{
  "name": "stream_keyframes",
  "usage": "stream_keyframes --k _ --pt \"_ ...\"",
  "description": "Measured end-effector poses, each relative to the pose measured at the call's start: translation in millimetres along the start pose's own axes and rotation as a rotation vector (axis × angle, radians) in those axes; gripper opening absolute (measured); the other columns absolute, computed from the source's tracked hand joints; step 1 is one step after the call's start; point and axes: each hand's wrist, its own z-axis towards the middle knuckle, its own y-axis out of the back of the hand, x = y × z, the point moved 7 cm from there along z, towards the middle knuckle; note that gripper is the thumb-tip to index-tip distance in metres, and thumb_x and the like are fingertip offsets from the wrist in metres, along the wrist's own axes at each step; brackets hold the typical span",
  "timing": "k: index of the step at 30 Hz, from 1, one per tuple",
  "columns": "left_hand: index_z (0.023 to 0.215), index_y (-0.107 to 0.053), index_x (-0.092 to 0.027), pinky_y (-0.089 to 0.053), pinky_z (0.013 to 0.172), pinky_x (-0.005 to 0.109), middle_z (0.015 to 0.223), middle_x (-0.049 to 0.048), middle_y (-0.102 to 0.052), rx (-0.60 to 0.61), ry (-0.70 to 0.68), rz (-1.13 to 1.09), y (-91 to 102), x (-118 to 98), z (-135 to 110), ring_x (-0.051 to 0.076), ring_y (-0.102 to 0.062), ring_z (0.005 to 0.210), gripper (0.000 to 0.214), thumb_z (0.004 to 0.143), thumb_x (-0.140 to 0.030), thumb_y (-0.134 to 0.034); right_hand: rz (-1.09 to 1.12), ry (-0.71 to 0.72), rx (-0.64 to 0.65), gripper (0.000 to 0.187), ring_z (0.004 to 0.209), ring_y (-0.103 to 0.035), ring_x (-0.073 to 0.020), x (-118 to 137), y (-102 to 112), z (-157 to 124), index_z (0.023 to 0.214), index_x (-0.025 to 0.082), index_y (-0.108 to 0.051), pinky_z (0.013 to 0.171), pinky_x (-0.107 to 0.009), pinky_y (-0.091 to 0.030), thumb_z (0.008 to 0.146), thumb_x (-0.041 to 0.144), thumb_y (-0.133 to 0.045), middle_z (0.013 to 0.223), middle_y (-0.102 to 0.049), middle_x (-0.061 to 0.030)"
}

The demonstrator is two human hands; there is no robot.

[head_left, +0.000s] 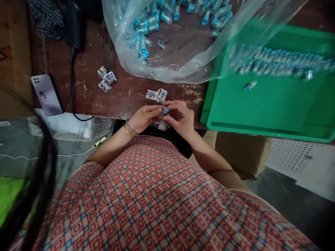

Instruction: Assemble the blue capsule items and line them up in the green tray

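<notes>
Close to the table's front edge, my left hand (143,118) and my right hand (181,116) meet around a small blue printed item (164,111). It resembles the little blue-capped tubes, though my fingers cover part of it. Thumb and fingers of both hands pinch it from either side. Just beyond my fingertips lie small printed packets (161,94). Another little group of packets (105,86) rests farther left. A clear plastic bag (180,75) lies open ahead, holding many blue-capped clear tubes (149,26) and one loose packet (162,43).
At right sits a green tray (261,108) with rows of filled tubes (290,62) and one separate tube (250,85). On the left are a phone (47,94), a black cable (72,87) and a dark device (75,28). A cardboard box (240,153) stands below the table.
</notes>
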Motion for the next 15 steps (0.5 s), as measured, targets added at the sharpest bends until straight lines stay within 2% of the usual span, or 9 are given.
stream_keyframes --k 5,9,11,13,15 --pt "0.099 -0.082 -0.020 -0.064 0.076 0.031 0.093 0.0074 -0.082 0.016 0.046 -0.130 -11.1 3.4 -1.5 0.020 -0.079 0.085 0.053 0.069 -0.063 -0.094 -0.012 0.018 -0.006 0.018 0.117 -0.072 -0.0276 7.8 6.9 -6.8 0.095 0.033 -0.076 0.115 -0.055 -0.046 0.084 0.040 -0.087 0.117 -0.081 0.0001" --pt "0.102 -0.082 -0.020 -0.063 0.078 0.030 0.098 0.0070 -0.083 -0.009 0.033 -0.103 -14.2 1.5 0.0 0.019 -0.079 0.087 0.053 0.069 -0.059 -0.095 -0.003 0.011 0.002 0.016 0.121 -0.071 -0.0277 7.6 12.4 -8.1 0.095 0.033 -0.076 0.123 -0.058 -0.040 0.085 0.038 -0.087 0.117 -0.081 0.0009" --pt "0.107 -0.081 -0.021 -0.063 0.080 0.030 0.100 0.0069 -0.083 -0.017 0.024 -0.079 -14.1 1.5 1.9 0.020 -0.079 0.091 0.055 0.069 -0.059 -0.095 0.030 -0.020 -0.026 0.022 0.123 -0.070 -0.0267 1.9 13.2 -11.0 0.105 0.033 -0.075 0.122 -0.056 -0.042 0.086 0.037 -0.086 0.122 -0.079 -0.0007" --pt "0.114 -0.078 -0.022 -0.063 0.082 0.029 0.101 0.0063 -0.082 -0.028 0.009 -0.066 -13.7 2.1 4.8 0.019 -0.079 0.094 0.057 0.072 -0.058 -0.094 0.110 -0.069 -0.074 0.035 0.128 -0.068 -0.0256 -4.7 11.7 -15.3 0.120 0.033 -0.070 0.120 -0.051 -0.047 0.088 0.038 -0.084 0.132 -0.074 -0.0040" --pt "0.122 -0.075 -0.024 -0.062 0.082 0.028 0.102 0.0055 -0.082 -0.048 -0.010 -0.053 -14.2 2.7 8.4 0.018 -0.079 0.094 0.060 0.074 -0.056 -0.092 0.173 -0.131 -0.081 0.038 0.137 -0.063 -0.0252 -8.4 6.0 -20.0 0.124 0.031 -0.066 0.119 -0.049 -0.049 0.090 0.041 -0.080 0.143 -0.068 -0.0071"
